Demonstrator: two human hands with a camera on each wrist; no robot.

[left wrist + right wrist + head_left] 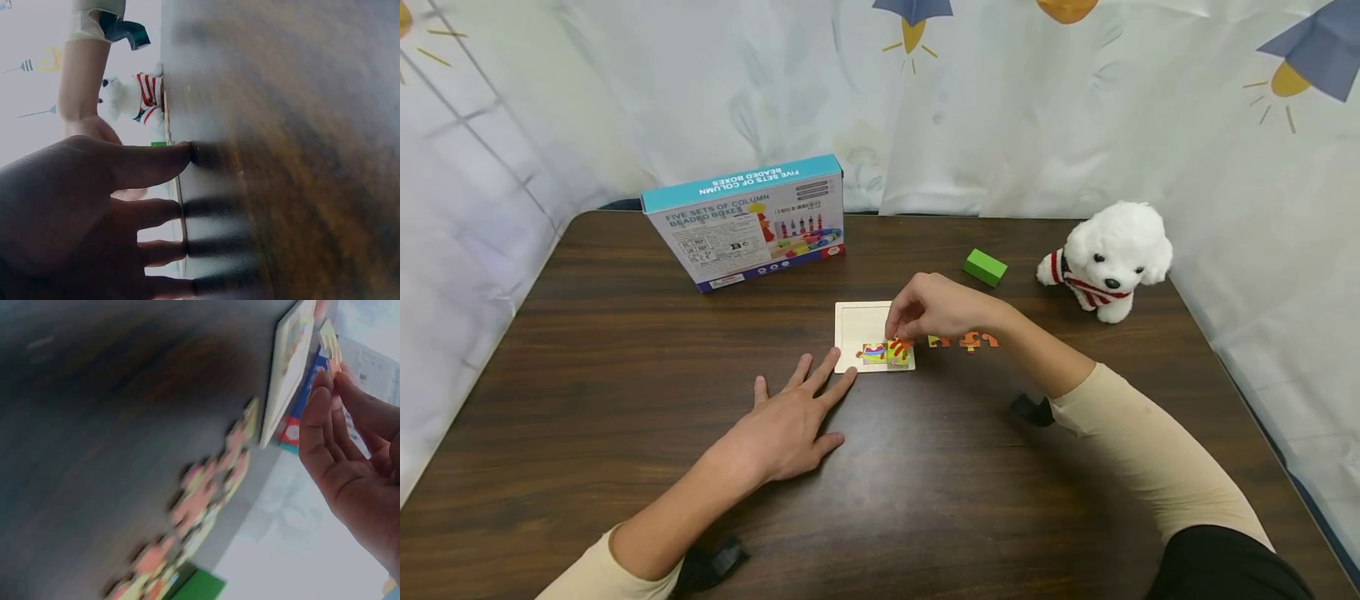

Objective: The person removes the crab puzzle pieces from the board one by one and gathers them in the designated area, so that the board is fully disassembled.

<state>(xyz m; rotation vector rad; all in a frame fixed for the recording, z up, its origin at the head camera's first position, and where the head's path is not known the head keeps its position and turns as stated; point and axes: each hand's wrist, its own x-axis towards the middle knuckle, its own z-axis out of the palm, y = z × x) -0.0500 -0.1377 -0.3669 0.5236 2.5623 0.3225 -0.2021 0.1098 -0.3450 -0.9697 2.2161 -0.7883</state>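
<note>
A pale wooden puzzle tray lies flat on the dark table. One colourful jigsaw piece sits inside it near the front edge. Just right of that piece, my right hand pinches a yellow and orange jigsaw piece between thumb and fingertips, over the tray's front right corner. The right wrist view shows this held piece tilted and raised off the tray. My left hand is spread on the table, its fingertips at the tray's left front corner. Loose orange jigsaw pieces lie right of the tray, partly behind my right forearm.
A green block lies behind the loose pieces. At the back left stands a toy box. A white plush dog in a striped top sits at the back right. A white printed curtain hangs behind the table.
</note>
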